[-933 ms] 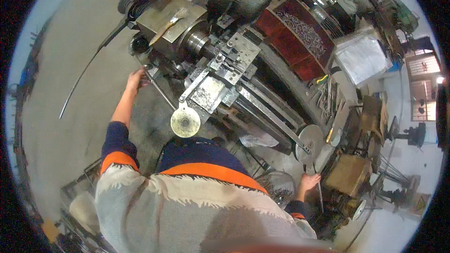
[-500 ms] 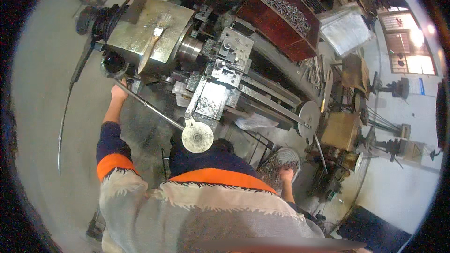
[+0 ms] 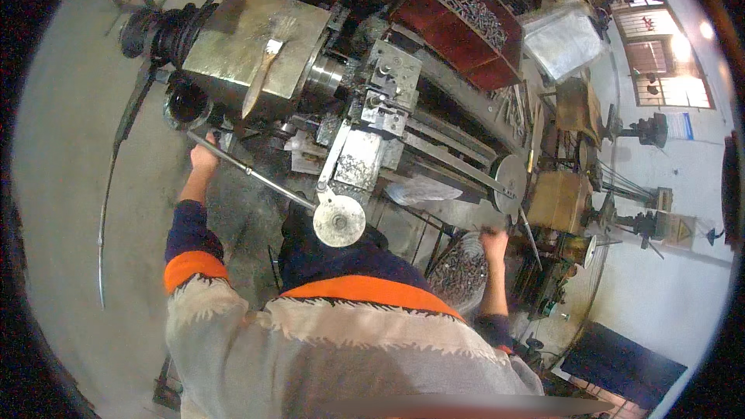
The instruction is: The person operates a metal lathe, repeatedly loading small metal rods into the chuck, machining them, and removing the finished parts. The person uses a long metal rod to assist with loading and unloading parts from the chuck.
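My left hand [image 3: 203, 157] is closed at the upper-left end of a long steel lever [image 3: 260, 177]. The lever runs down to a round metal disc [image 3: 339, 221] at the front of a lathe-like machine. My right hand [image 3: 493, 244] is closed, fingers curled, over the far right edge of a round basin [image 3: 446, 268] of small metal pieces. Anything inside those fingers is too small or hidden to name. Ahead of me are the machine's bright chuck [image 3: 324, 75] and its tool slide [image 3: 386, 111]. A brush [image 3: 262, 81] lies on the headstock cover [image 3: 233, 50].
Behind the slide stands a dark red tray [image 3: 454, 46] with small metal parts. A handwheel [image 3: 510, 184] with a projecting handle is just beyond my right hand. Crumpled clear plastic [image 3: 423, 191] lies near the slide. A second machine [image 3: 560, 202] stands at the right.
My right hand has risen out of the metal pieces in the basin and moved forward and slightly right. My left hand stays at the lever's end. The whole view has shifted slightly.
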Motion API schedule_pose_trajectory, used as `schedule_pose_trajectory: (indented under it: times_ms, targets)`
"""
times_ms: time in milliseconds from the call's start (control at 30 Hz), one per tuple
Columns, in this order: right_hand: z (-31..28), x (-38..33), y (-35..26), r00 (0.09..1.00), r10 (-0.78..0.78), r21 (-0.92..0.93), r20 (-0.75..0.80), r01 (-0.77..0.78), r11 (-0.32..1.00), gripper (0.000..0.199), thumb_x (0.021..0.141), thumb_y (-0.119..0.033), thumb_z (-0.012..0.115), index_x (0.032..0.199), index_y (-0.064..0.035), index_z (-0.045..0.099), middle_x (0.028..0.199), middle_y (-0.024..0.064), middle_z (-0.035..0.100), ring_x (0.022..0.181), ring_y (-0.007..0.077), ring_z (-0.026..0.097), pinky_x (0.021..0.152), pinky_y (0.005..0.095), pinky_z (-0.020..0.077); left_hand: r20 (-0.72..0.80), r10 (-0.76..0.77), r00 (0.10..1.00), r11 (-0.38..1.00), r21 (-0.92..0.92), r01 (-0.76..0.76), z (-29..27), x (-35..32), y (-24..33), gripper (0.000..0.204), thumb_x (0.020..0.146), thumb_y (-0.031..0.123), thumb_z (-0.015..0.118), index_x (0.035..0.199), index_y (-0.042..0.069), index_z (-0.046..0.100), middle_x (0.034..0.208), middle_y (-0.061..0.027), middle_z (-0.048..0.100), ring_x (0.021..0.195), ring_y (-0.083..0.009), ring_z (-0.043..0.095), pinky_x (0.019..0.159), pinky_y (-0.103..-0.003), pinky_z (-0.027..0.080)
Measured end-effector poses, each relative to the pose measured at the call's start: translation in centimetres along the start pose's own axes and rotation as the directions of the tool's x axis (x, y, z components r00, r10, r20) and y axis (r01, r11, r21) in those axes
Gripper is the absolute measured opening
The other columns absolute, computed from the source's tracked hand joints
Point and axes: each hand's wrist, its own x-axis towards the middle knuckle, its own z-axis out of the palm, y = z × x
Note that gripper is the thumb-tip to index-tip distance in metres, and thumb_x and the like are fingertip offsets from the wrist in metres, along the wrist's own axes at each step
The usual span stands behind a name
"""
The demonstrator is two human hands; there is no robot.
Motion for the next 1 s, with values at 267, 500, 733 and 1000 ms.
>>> schedule_pose_trajectory:
  times_ms: [267,500,733,1000]
  targets:
    - [-2.7,8.2,-27.9,0.756,-0.636,0.243,-0.157,0.653,0.717,0.036,0.058,-0.008,0.055,0.094,-0.003,0.061,0.088,0.0151,0.06,0.084,0.0266,0.057,0.078,0.0307,0.0429,-0.057,0.012,0.998,0.968,-0.249,-0.026,-3.1,-7.0,-5.6,0.031,0.077,0.028,0.053,0.096,0.004,0.057,0.086,-0.0192,0.06,0.083,-0.0332,0.057,0.072,-0.041,0.045]
    - [0.4,6.1,-40.0,0.343,-0.939,-0.007,-0.03,0.939,0.343,0.025,0.052,-0.017,0.059,0.074,-0.0066,0.065,0.079,0.0111,0.06,0.076,0.0301,0.052,0.069,0.0388,0.0436,-0.712,-0.191,0.676,0.98,-0.1,0.171,-23.7,-21.5,-13.1,0.036,0.086,0.036,0.04,0.102,0.009,0.056,0.09,-0.0175,0.059,0.084,-0.0319,0.057,0.069,-0.04,0.045]
    - [0.4,5.1,-40.4,0.519,-0.823,-0.119,0.231,0.854,0.506,0.022,0.053,-0.024,0.059,0.068,-0.0127,0.068,0.075,0.0131,0.062,0.081,0.0305,0.053,0.074,0.0379,0.0449,-0.512,-0.52,0.684,0.85,-0.228,0.475,-17.1,-31.4,-9.8,0.052,0.084,0.051,0.033,0.092,0.007,0.059,0.086,-0.0185,0.06,0.082,-0.0358,0.056,0.071,-0.044,0.043]
    - [-1.0,8.2,-37.3,0.426,-0.9,-0.197,0.087,0.893,0.404,0.027,0.053,-0.029,0.061,0.063,-0.0042,0.064,0.067,0.0146,0.06,0.079,0.0287,0.053,0.073,0.0342,0.0445,-0.467,-0.53,0.708,0.846,-0.238,0.477,-15.1,-35.7,2.4,0.041,0.076,0.044,0.052,0.085,0.005,0.058,0.077,-0.0177,0.06,0.074,-0.0358,0.058,0.063,-0.046,0.044]
